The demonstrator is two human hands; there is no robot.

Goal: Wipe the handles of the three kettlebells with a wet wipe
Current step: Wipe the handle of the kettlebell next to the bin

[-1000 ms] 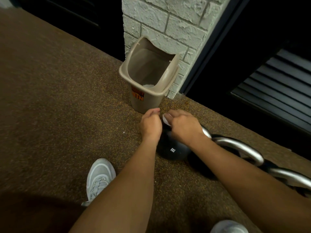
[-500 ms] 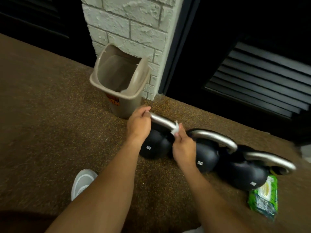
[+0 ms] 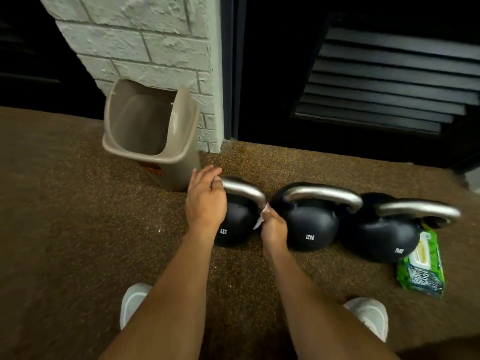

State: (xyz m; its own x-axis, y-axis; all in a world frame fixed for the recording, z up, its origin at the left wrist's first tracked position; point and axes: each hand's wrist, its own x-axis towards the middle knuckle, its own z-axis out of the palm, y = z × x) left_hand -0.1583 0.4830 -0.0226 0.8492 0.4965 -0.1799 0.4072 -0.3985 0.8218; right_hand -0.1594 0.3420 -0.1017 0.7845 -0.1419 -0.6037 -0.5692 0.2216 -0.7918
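Note:
Three black kettlebells with silver handles stand in a row on the floor: the left one (image 3: 239, 224) marked 8KG, the middle one (image 3: 311, 224) marked 12KG, the right one (image 3: 384, 235). My left hand (image 3: 205, 203) grips the left end of the 8KG handle (image 3: 242, 189). My right hand (image 3: 272, 227) pinches a white wet wipe (image 3: 262, 216) against the right leg of that same handle.
A beige bin (image 3: 153, 131) stands open against a white brick pillar (image 3: 145, 40), just left of the kettlebells. A green wet wipe pack (image 3: 422, 266) lies by the right kettlebell. My white shoes (image 3: 135, 300) are on the brown speckled floor. Dark louvred panels sit behind.
My right hand has slid the wipe from the top of the 8KG handle down its right leg. The view has swung right, bringing all three kettlebells and the pack into sight.

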